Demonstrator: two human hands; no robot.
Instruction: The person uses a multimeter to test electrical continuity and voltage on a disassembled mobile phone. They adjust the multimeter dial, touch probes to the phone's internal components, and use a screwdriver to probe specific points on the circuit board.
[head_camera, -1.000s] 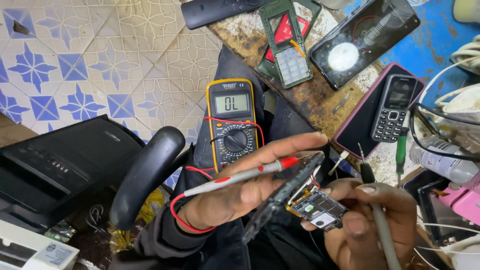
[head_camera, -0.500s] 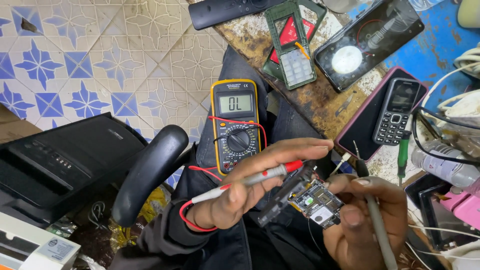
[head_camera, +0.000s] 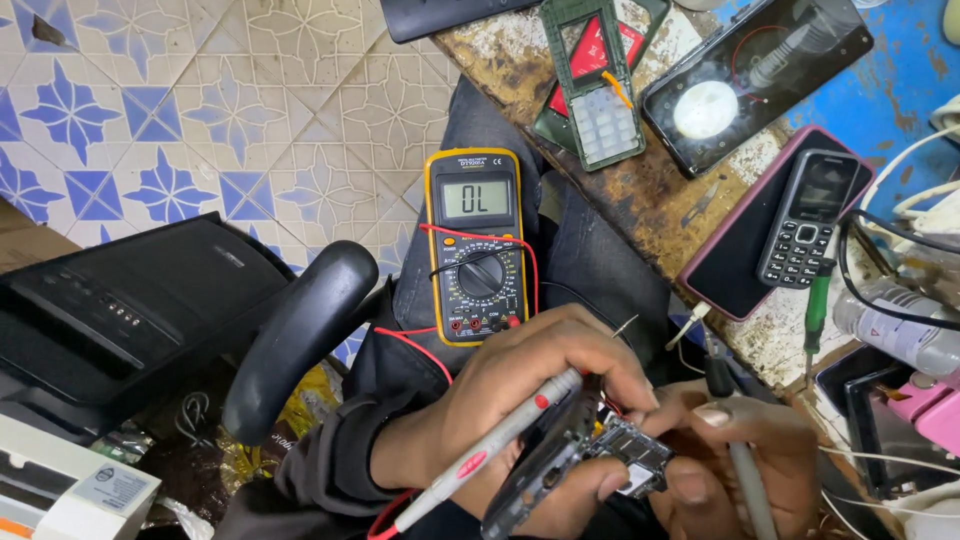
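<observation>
Circuitry of a small bare phone board (head_camera: 628, 462) is pinched between both hands, low centre. A grey red-banded probe (head_camera: 500, 440) is clamped by the left hand (head_camera: 520, 400), its long axis slanting up-right to the board; a dark probe (head_camera: 740, 450) is gripped by the right hand (head_camera: 740, 470). Since earlier, the yellow multimeter (head_camera: 478, 245) on the lap appears lower.

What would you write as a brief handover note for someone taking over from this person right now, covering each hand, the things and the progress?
Left hand: grips the red-marked grey probe and steadies the opened phone.
Right hand: holds the dark probe beside the circuit board.
Yellow multimeter: lies on the lap, switched on, leads plugged in.
Done: phone opened, board exposed, meter ready.
Left: whether either tip touches the board cannot be told; probing appears unfinished.
</observation>
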